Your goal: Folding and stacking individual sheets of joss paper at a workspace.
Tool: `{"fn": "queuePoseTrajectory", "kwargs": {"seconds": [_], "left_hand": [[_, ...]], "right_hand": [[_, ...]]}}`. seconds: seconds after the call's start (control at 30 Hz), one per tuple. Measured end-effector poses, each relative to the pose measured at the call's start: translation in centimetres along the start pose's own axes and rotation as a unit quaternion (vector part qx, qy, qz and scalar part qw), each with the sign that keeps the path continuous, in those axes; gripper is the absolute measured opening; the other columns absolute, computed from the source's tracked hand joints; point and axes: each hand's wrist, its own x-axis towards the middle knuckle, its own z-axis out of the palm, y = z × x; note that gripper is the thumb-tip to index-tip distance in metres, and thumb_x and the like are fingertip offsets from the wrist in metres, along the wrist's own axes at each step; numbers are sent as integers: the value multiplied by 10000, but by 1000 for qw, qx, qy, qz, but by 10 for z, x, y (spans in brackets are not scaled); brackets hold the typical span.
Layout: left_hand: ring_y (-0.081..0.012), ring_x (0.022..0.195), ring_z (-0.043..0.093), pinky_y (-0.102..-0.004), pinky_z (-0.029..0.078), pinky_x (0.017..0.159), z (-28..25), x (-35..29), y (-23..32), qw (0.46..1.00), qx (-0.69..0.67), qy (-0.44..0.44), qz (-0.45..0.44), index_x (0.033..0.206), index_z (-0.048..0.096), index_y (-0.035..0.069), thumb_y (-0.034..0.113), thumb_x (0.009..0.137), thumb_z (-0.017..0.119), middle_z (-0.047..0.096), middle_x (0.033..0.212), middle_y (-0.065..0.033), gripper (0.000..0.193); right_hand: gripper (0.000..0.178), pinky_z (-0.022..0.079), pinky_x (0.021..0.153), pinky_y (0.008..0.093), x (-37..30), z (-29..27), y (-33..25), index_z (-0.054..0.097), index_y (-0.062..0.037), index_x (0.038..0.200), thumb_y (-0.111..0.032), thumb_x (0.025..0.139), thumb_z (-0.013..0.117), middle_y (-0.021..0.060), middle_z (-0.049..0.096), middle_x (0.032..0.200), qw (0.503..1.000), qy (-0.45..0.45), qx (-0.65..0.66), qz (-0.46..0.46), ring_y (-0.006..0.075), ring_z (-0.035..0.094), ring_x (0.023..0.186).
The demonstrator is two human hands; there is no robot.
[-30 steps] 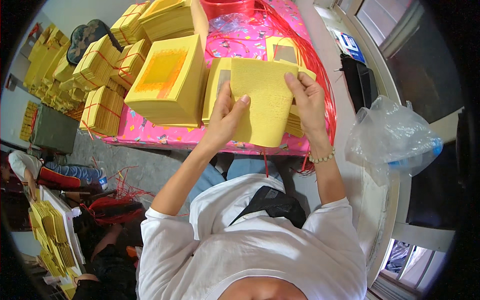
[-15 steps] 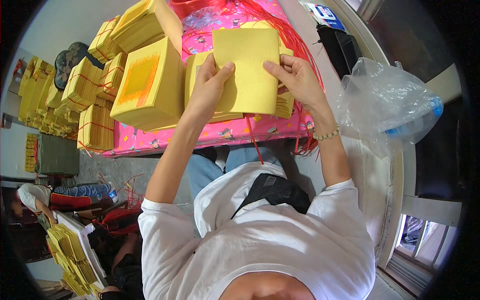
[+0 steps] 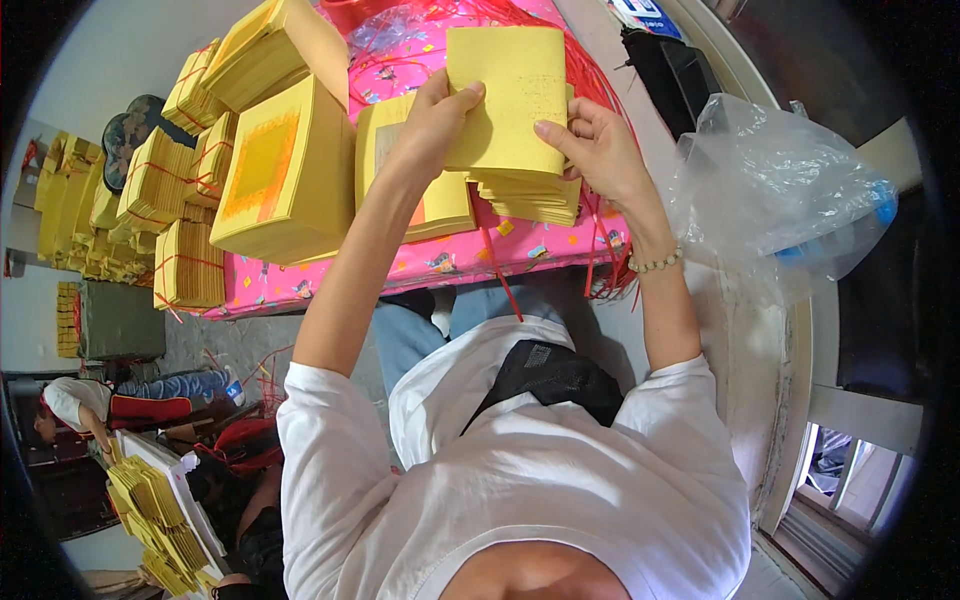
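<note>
Both my hands hold one folded sheet of yellow paper [image 3: 507, 105] above the table, its near edge rounded by the fold. My left hand [image 3: 436, 122] pinches its left edge between thumb and fingers. Lower on the right edge, my right hand [image 3: 598, 158] has its thumb on top and its fingers partly hidden beneath. A stack of folded yellow papers [image 3: 530, 198] lies under the sheet. Left of it, partly covered by my left forearm, is a low pile of yellow paper [image 3: 440, 222]. A tall paper stack [image 3: 285, 170] with an orange-edged square stands further left.
Several red-tied paper bundles [image 3: 190, 265] crowd the left side of the pink patterned tablecloth [image 3: 440, 262]. Red strings [image 3: 600, 90] trail along the right edge. A clear plastic bag [image 3: 770, 190] lies right of my arm. Another person [image 3: 75, 400] is at lower left.
Both hands have carried the yellow sheet away from me and slightly right. More of the folded stack beneath it shows now. My right hand sits lower on the sheet's edge.
</note>
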Motion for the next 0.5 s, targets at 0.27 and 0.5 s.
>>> {"fn": "queuePoseTrajectory", "kwargs": {"seconds": [0.27, 0.5], "left_hand": [[-149, 844, 596, -285, 486, 726, 16, 20, -57, 989, 74, -46, -123, 1139, 528, -8, 196, 915, 573, 614, 971, -90, 306], [-173, 832, 610, -299, 494, 709, 25, 25, -83, 990, 81, -49, -104, 1128, 543, -24, 197, 898, 588, 621, 975, -106, 321]], "right_hand": [[491, 493, 646, 352, 0, -11, 58, 481, 39, 1065, -263, 764, 723, 135, 655, 737, 978, 115, -171, 34, 227, 659, 708], [492, 489, 634, 351, 0, -17, 77, 485, 29, 1064, -271, 757, 726, 115, 651, 724, 978, 115, -165, 59, 233, 653, 688]]}}
